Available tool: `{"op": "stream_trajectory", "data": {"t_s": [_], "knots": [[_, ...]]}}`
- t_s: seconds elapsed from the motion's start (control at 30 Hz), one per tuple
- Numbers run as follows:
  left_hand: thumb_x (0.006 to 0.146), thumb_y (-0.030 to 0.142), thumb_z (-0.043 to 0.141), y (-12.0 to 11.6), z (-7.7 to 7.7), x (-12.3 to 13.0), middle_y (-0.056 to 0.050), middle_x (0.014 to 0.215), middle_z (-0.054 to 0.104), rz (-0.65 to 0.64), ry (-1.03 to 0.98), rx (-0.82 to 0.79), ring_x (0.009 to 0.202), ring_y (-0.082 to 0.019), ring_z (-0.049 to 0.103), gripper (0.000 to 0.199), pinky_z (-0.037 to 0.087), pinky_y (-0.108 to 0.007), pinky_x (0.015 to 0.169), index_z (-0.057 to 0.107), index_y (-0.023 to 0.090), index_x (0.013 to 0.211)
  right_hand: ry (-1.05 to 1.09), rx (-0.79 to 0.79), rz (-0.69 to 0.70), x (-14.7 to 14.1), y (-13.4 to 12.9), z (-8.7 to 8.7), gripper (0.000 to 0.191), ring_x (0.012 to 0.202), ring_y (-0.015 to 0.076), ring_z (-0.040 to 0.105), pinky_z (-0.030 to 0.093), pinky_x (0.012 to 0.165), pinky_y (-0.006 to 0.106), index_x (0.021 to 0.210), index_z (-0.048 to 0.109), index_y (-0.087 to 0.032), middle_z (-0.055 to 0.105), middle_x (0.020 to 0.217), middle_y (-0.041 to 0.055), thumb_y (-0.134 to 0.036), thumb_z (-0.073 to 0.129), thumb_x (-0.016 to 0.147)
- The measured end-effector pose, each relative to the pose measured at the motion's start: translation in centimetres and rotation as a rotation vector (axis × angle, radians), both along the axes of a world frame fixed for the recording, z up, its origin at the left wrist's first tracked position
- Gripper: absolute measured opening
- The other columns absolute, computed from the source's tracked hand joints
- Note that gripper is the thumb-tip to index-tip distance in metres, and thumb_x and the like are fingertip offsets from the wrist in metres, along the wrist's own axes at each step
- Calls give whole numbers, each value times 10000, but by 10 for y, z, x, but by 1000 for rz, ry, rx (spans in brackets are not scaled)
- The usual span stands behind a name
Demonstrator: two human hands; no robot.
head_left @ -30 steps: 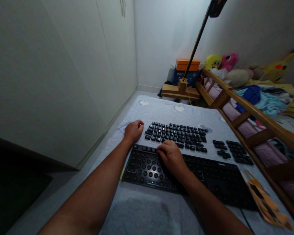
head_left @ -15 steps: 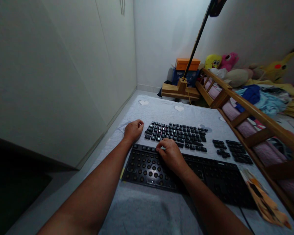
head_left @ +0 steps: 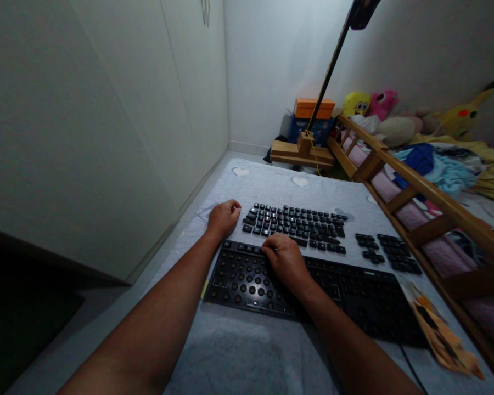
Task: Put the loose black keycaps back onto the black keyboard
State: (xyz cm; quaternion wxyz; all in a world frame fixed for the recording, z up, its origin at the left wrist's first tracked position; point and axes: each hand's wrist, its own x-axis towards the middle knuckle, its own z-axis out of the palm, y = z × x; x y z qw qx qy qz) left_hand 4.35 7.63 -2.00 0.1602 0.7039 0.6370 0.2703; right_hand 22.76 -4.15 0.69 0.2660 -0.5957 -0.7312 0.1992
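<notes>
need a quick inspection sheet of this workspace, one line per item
surface: pale cloth with heart shapes
job's things: black keyboard, mostly bare sockets on its left part, a few keys along its far edge; loose keys grouped beyond it
clutter: orange cloth right of the keyboard, dark slim item on it
grips: left hand curled beside the loose keys, right hand at the keyboard's far edge; contents cannot be told
cables: black cable at the near edge; yellow cord at the wooden stand
surroundings: cupboard left; wooden rail, stuffed toys right

Bare left forearm (head_left: 164, 307), bare right forearm (head_left: 349, 340)
</notes>
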Motion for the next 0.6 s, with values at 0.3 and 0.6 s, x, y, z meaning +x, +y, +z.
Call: {"op": "stream_trajectory", "data": {"t_s": [0.3,0.6], "knots": [[873,310,505,0,-1,-1,-35,825,716,-3,6,2,763,-176,625,239,417,-267,695,710,210,947,0,21,5,0,-2,0,164,825,177,587,416,781,281,710,662,-183,648,797,33,-66,643,824],[866,305,506,0,0,-1,-40,816,712,-6,3,0,746,-180,622,251,416,-276,685,720,204,949,-19,27,19,0,-1,-1,178,813,171,576,415,770,277,700,653,-189,637,784,26,-62,633,823]]}}
